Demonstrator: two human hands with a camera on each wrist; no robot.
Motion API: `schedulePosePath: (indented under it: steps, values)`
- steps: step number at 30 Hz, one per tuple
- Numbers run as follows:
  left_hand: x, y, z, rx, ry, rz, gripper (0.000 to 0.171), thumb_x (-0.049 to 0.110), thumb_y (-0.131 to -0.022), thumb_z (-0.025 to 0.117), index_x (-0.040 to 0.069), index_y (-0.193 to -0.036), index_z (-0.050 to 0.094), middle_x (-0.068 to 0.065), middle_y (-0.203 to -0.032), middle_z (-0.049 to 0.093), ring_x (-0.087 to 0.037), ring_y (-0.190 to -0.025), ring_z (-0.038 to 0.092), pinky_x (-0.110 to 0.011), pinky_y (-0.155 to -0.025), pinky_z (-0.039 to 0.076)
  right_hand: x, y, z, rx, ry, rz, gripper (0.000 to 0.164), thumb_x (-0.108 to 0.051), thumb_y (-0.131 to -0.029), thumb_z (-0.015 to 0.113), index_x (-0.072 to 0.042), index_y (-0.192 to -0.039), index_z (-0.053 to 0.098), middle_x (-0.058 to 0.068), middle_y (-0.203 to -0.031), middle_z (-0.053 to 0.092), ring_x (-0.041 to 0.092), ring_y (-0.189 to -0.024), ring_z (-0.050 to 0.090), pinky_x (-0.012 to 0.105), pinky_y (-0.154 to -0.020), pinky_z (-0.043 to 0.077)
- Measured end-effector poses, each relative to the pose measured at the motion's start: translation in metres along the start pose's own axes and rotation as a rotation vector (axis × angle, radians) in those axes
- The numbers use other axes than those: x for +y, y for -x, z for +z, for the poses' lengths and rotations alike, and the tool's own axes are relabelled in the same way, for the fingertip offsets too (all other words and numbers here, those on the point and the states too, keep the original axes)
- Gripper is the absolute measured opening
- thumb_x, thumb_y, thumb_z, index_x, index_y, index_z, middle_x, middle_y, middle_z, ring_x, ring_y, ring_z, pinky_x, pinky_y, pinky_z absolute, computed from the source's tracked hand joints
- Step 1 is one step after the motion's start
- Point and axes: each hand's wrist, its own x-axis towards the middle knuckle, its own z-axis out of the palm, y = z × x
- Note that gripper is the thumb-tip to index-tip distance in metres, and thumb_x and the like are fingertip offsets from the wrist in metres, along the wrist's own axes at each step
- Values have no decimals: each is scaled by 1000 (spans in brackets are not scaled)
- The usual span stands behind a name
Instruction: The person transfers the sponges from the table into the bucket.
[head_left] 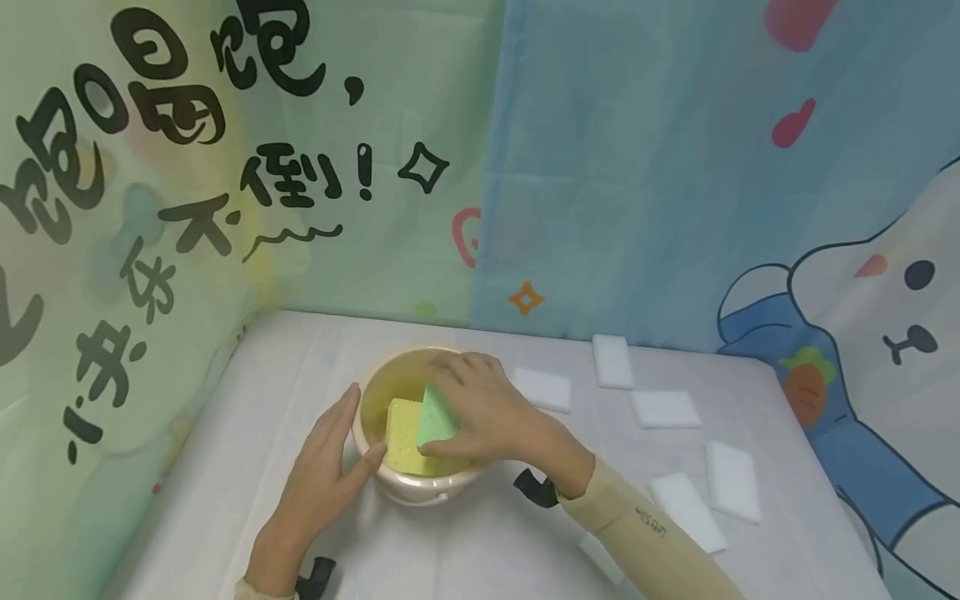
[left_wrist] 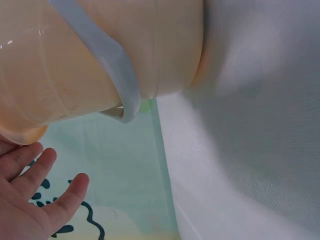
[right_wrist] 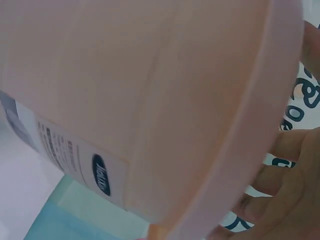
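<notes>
A cream-coloured bucket (head_left: 422, 490) stands on the white-covered table in the head view. Inside it lies a yellow sponge (head_left: 402, 429). My right hand (head_left: 491, 408) reaches over the bucket's right side and grips a green sponge (head_left: 437, 419) between thumb and fingers, beside the yellow one. My left hand (head_left: 322, 467) touches the left of the rim with fairly straight fingers. The left wrist view has the bucket's side (left_wrist: 150, 45) and its grey handle (left_wrist: 112, 57), with fingers (left_wrist: 69, 200) near the rim. In the right wrist view the bucket wall (right_wrist: 150, 100) hides the sponges.
Several white rectangular sponge-like blocks (head_left: 666, 410) lie scattered on the table (head_left: 300, 367) right of the bucket, some partly behind my right forearm. Printed cloth walls (head_left: 600, 167) close off the back and left. A label (right_wrist: 82, 162) is on the bucket's side.
</notes>
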Motion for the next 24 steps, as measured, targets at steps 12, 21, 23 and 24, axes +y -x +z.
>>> schedulePosePath:
  steps: [12, 21, 23, 24]
  values:
    - [-1, 0, 1, 6, -18, 4, 79, 36, -98, 65, 7, -159, 24, -13, -160, 32, -33, -144, 33, -55, -114, 31, 14, 5, 15, 16, -41, -89, 86, -53, -78, 78, -7, -144, 49, 10, -145, 46, 27, -136, 38, 59, -110, 28]
    - [3, 0, -1, 1, -18, -37, 81, 33, -96, 67, 7, -159, 25, -12, -160, 32, -34, -144, 33, -55, -114, 30, 27, 21, 6, 69, -58, -32, 70, -41, -81, 77, -12, -141, 54, 4, -138, 54, 26, -127, 46, 57, -110, 27]
    - [4, 0, 0, -4, -18, -43, 80, 34, -96, 67, 7, -159, 25, -12, -160, 31, -35, -144, 33, -55, -114, 30, 29, 27, 3, 100, -65, -25, 65, -39, -83, 75, -12, -140, 56, 3, -135, 57, 25, -126, 48, 57, -109, 28]
    - [4, 0, 0, -6, -17, -44, 80, 34, -96, 67, 6, -159, 25, -12, -160, 31, -35, -144, 33, -55, -114, 30, 30, 30, 1, 116, -71, -21, 64, -38, -84, 74, -11, -139, 56, 4, -134, 58, 25, -126, 48, 58, -109, 28]
